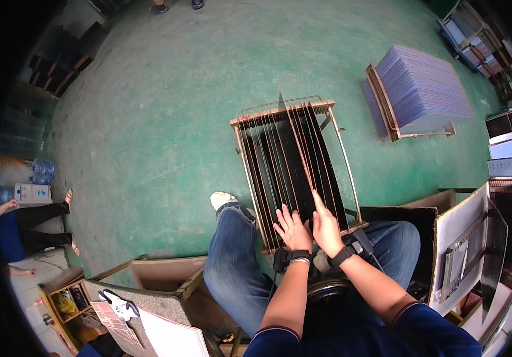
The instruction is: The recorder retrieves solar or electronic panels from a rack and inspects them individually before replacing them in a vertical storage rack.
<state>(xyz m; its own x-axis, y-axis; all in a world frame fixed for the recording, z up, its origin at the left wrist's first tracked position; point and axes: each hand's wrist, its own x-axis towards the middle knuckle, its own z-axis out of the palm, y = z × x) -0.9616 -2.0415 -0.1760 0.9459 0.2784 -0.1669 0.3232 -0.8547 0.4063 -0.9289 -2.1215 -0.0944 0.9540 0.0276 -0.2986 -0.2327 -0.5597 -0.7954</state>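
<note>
A metal rack point(344, 157) stands before me between my knees, with several thin dark panels upright in its slots. One dark panel point(294, 152) with a copper-coloured edge rises above its neighbours near the rack's middle. My left hand point(294, 231) is spread, its fingers flat near the close end of this panel. On the other side, my right hand point(327, 229) has its straight fingers along the copper edge and its thumb toward the left hand. The panel's close end lies between the hands, partly hidden by them.
Another rack point(382, 101), packed with bluish sheets, stands on the green floor at far right. Wooden boxes point(170, 271) flank my legs; papers and a clip point(119, 302) lie at left. A white board point(455, 256) leans at right. A person point(27, 229) is at far left.
</note>
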